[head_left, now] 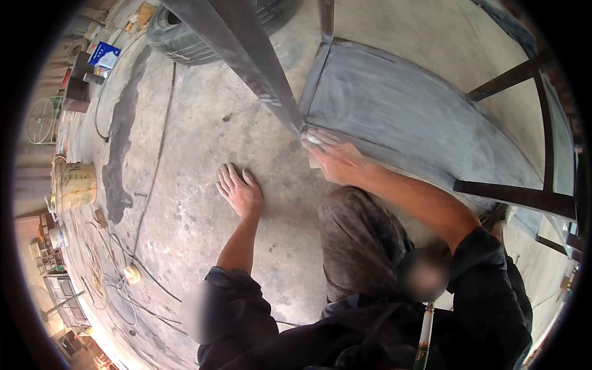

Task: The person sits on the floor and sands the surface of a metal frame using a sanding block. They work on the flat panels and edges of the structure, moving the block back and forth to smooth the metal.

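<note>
Across concrete floor (197, 123) I see, upper right, a grey-panelled frame (382, 92) slanting lengthwise down rightward, a tyre (179, 46) part-hidden by the frame's leg (246, 61), the left hand (240, 192) flat and open, the right hand (333, 157), grip unclear to me, at the frame's corner.

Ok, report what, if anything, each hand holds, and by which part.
The left hand, spread open, holds nothing. The right hand covers a pale piece, one edge showing; whether and where it is gripped cannot be told.

left grip (239, 192): splayed, palm down | right grip (336, 160): pointing forward-left
</note>
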